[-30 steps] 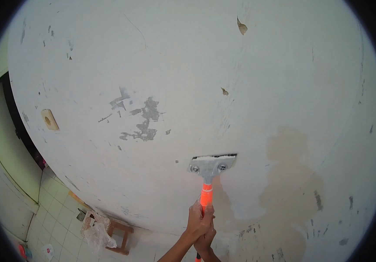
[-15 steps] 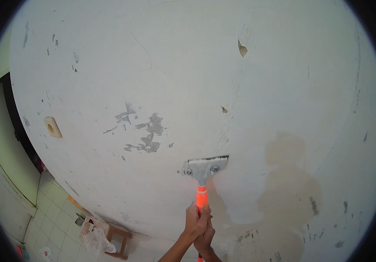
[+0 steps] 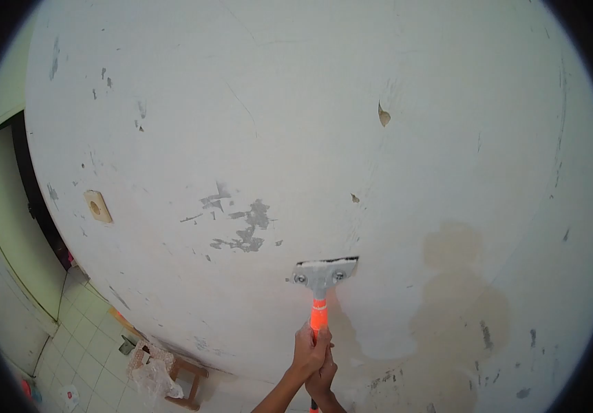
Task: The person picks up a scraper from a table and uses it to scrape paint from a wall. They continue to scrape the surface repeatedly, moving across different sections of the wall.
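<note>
Head view: a scraper (image 3: 322,275) is pressed against a white wall (image 3: 310,103), low and near the middle of the picture.
Scraper: a wide grey metal head with two screws, a thin dark blade along its top edge with white dust on it, and a bright orange handle running down to the hands.
Left hand (image 3: 309,354): closed tight round the lower part of the orange handle, fingers wrapped over it.
Right hand (image 3: 322,382): just below and behind the left one, also closed on the handle; only part of it shows at the bottom edge.
Wall: flat against the blade; grey patches of bare plaster (image 3: 245,227) lie up and to the left of the blade, a brownish stain (image 3: 458,303) spreads to its right, and two small chips (image 3: 383,115) sit higher up.
Socket (image 3: 97,206): a beige plate on the wall, well to the left.
Stool (image 3: 183,382): wooden, on the tiled floor (image 3: 86,358) at lower left, with crumpled clear plastic (image 3: 150,375) on it.
Doorway (image 3: 24,199): dark frame at the far left edge.
</note>
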Available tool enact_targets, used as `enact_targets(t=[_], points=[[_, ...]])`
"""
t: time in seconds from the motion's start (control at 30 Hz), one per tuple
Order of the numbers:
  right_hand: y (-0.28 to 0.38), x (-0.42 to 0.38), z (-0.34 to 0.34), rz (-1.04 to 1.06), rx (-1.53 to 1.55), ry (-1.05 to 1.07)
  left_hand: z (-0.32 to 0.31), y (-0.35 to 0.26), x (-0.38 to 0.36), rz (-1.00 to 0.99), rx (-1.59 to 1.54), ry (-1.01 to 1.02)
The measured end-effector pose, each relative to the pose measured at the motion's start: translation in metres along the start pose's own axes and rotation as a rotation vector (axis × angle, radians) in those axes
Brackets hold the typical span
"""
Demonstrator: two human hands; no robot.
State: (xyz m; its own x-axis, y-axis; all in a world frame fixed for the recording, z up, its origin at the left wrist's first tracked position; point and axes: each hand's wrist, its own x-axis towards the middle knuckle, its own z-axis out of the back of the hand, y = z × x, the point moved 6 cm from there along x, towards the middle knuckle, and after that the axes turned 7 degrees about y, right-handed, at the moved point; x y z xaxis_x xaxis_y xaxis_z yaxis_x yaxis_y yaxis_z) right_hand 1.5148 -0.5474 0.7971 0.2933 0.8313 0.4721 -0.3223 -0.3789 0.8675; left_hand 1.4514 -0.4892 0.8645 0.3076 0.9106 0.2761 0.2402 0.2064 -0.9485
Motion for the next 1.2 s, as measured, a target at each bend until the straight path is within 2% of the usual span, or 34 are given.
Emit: enact_targets(t=[0.17, 0.27, 0.33, 0.47, 0.57, 0.67, 0.77, 0.87, 0.93, 0.97, 1.07, 1.13, 1.2], points=[[-0.006, -0.014, 0.004, 0.058, 0.031, -0.014, -0.002, 0.02, -0.014, 0.048, -0.015, 0.003], [0.008, 0.006, 0.004, 0.053, -0.04, 0.005, -0.002, -0.002, 0.003, 0.004, 0.015, -0.002], [0.016, 0.017, 0.003, 0.035, 0.02, 0.002, -0.004, -0.019, 0.011, -0.057, -0.035, -0.003], [-0.001, -0.007, 0.013, 0.006, -0.038, 0.045, -0.009, 0.01, -0.008, -0.022, -0.008, -0.004], [-0.007, -0.017, 0.016, 0.082, -0.061, 0.018, -0.01, 0.031, -0.018, 0.042, -0.039, -0.043], [0.017, 0.007, 0.015, 0.086, -0.057, 0.036, -0.009, 0.002, -0.001, 0.01, 0.01, -0.016], [0.023, 0.023, 0.013, -0.03, -0.043, 0.114, -0.007, -0.019, 0.012, -0.069, -0.055, -0.086], [0.009, 0.015, 0.015, -0.005, -0.034, 0.104, -0.008, -0.006, 0.003, -0.064, -0.091, -0.094], [-0.001, -0.004, 0.023, 0.141, -0.107, 0.069, -0.014, 0.024, -0.013, 0.034, -0.091, -0.063], [-0.006, -0.006, 0.023, 0.143, -0.108, 0.076, -0.014, 0.029, -0.013, 0.032, -0.094, -0.069], [0.022, 0.008, 0.027, 0.122, -0.138, 0.067, -0.015, 0.011, -0.003, 0.021, -0.07, -0.071], [0.028, 0.024, 0.025, -0.005, -0.044, 0.118, -0.014, -0.017, 0.011, -0.064, -0.129, -0.095], [0.026, 0.021, 0.029, -0.023, -0.068, 0.132, -0.017, -0.009, 0.009, -0.064, -0.151, -0.094]])
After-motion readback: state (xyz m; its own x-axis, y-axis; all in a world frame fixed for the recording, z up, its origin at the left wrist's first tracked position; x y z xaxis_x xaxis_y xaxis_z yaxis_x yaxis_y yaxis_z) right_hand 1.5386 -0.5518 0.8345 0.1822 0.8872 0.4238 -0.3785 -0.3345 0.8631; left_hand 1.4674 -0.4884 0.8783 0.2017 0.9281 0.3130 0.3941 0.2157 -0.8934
